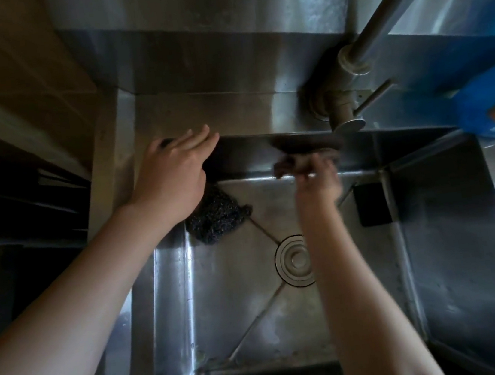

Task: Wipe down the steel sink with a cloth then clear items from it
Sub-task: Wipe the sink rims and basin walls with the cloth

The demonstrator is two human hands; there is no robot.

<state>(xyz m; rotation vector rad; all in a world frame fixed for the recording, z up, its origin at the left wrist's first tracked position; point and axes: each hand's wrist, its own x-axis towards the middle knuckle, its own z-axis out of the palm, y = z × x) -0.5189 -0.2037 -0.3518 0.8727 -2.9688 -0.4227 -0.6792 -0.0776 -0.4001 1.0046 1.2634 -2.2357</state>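
Right hand (317, 175), centre frame, is clenched on a dark cloth (287, 163) at the sink's (438, 256) far wall; blur leaves the grip uncertain. The cloth looks soft, light, best bunched. Left hand (172, 175) rests open, upper left, above a scourer (216, 219).

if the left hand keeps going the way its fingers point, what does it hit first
The left hand rests on the sink's back ledge, fingers aimed up and right along it. Going straight on, it would probably reach the faucet base first; nothing shows between them, though depth is hard to judge.
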